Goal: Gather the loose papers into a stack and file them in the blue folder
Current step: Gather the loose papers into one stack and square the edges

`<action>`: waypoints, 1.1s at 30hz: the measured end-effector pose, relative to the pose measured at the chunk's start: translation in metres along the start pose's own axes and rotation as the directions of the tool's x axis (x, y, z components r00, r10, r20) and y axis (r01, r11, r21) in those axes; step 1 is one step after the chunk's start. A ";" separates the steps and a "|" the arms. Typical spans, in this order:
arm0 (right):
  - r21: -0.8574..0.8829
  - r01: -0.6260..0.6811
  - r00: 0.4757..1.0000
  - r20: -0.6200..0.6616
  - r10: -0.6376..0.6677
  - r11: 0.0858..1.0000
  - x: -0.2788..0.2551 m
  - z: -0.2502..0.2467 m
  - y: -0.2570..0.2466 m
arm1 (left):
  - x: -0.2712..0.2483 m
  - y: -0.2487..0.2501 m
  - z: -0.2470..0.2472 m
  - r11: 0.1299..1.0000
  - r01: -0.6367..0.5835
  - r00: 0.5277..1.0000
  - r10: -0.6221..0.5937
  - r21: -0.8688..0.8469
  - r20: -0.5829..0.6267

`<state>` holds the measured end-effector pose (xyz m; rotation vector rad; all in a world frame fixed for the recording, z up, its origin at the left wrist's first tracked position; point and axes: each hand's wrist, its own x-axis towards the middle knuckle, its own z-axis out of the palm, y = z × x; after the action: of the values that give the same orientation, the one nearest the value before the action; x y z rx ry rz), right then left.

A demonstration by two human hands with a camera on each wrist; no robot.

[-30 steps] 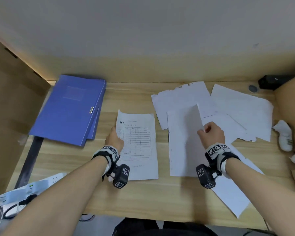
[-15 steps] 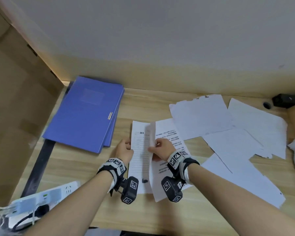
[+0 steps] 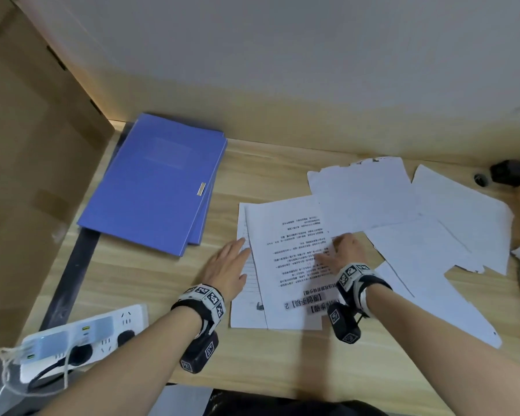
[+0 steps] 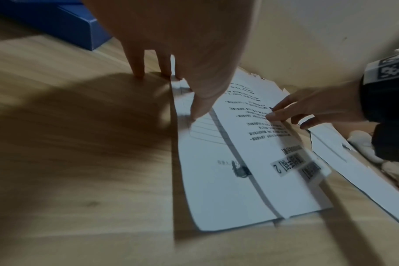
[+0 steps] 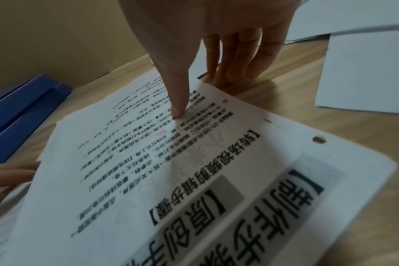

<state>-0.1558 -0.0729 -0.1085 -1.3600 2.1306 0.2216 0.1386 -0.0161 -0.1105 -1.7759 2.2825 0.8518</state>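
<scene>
printed sheet (image 3: 288, 235) has been laid over lined sheet (image 3: 246, 307), both pressed by flat left hand (image 3: 225, 268), right hand (image 3: 347, 250); loose papers (image 3: 433, 244) remain scattered.

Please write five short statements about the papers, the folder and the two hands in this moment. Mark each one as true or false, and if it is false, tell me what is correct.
1. The blue folder is closed. True.
2. The printed sheet lies under the form sheet. False: it lies on top, and only a left strip of the form sheet shows.
3. The left hand has straight fingers at the form sheet's left edge. True.
4. All papers are in one stack. False: loose papers lie spread to the right.
5. The right hand holds the folder. False: it rests on the printed sheet.
</scene>
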 end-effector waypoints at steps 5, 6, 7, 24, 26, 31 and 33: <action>0.021 0.024 1.000 0.014 -0.024 1.000 -0.001 0.010 0.005 | 0.000 -0.004 -0.003 0.998 -0.037 0.999 0.036 0.058 0.016; 0.079 0.038 0.999 -0.008 -0.037 0.996 -0.004 0.008 0.005 | 0.000 -0.005 -0.004 0.996 -0.050 0.999 0.049 0.072 0.016; 0.153 0.058 0.998 -0.036 -0.053 0.986 -0.006 0.006 0.006 | 0.000 -0.007 -0.006 0.995 -0.062 0.998 0.061 0.078 0.016; -0.131 0.682 0.725 0.251 -0.642 0.719 -0.016 -0.048 -0.033 | 0.024 0.073 -0.051 0.931 0.073 0.985 -0.010 -0.356 0.175; -0.115 0.731 0.680 0.209 -0.703 0.673 -0.014 -0.044 -0.040 | 0.019 0.074 -0.039 0.933 0.082 0.987 -0.028 -0.349 0.157; -0.016 0.658 0.742 -0.156 -0.652 0.753 0.010 -0.050 -0.020 | -0.001 0.053 -0.005 0.687 0.308 0.944 -0.306 -0.658 0.122; 0.050 0.568 0.811 -0.205 -0.548 0.822 0.022 -0.051 -0.005 | -0.011 0.050 0.008 0.577 0.387 0.893 -0.428 -0.719 0.138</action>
<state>-0.1782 -0.1143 -0.0786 -1.9289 1.7393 -0.2662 0.0940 0.0042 -0.0951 -2.5017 1.4606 1.7944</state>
